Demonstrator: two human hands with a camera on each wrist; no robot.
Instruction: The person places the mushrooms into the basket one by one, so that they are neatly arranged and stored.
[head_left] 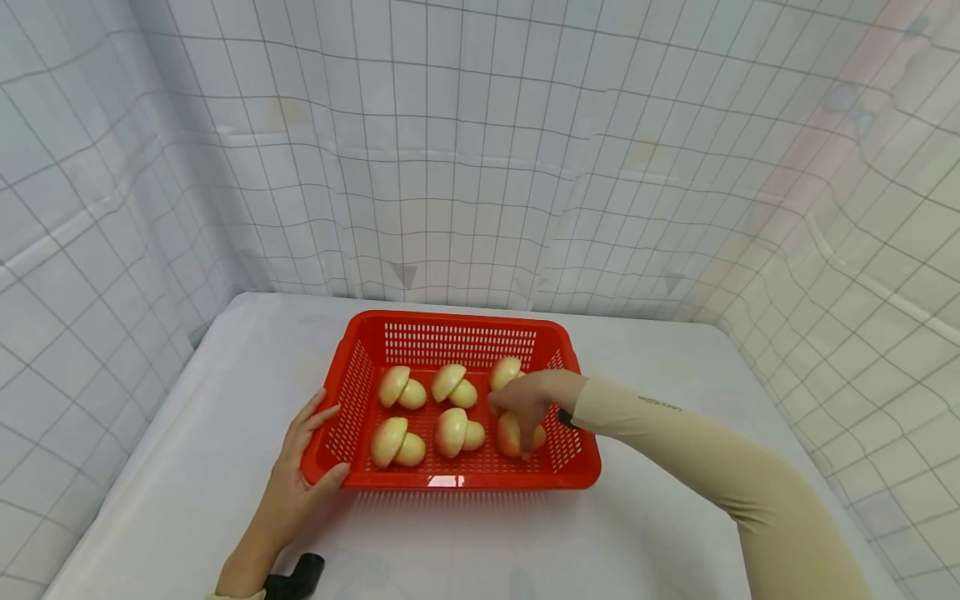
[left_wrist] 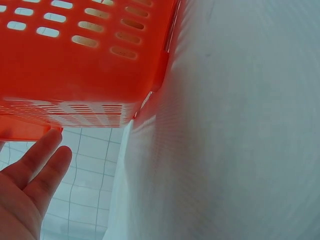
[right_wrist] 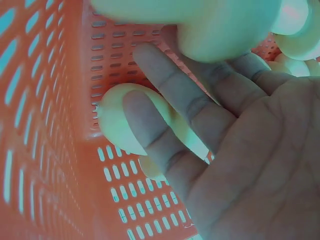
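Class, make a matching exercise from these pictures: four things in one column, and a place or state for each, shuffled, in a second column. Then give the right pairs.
Things:
1. left hand
2. right hand
3. basket
4. black object

Places or states:
A. red, on the white table
B. at the table's near edge
C. on the basket's left rim
D. inside the basket, on a mushroom

Pairs: 1-C, 2-D, 3-A, 4-B

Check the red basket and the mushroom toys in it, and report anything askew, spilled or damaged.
Nothing stands out. The red basket sits flat on the white table, and the mushroom toys lie in two rows inside it. The left hand touches its near-left corner; the right hand rests on the near-right mushroom.
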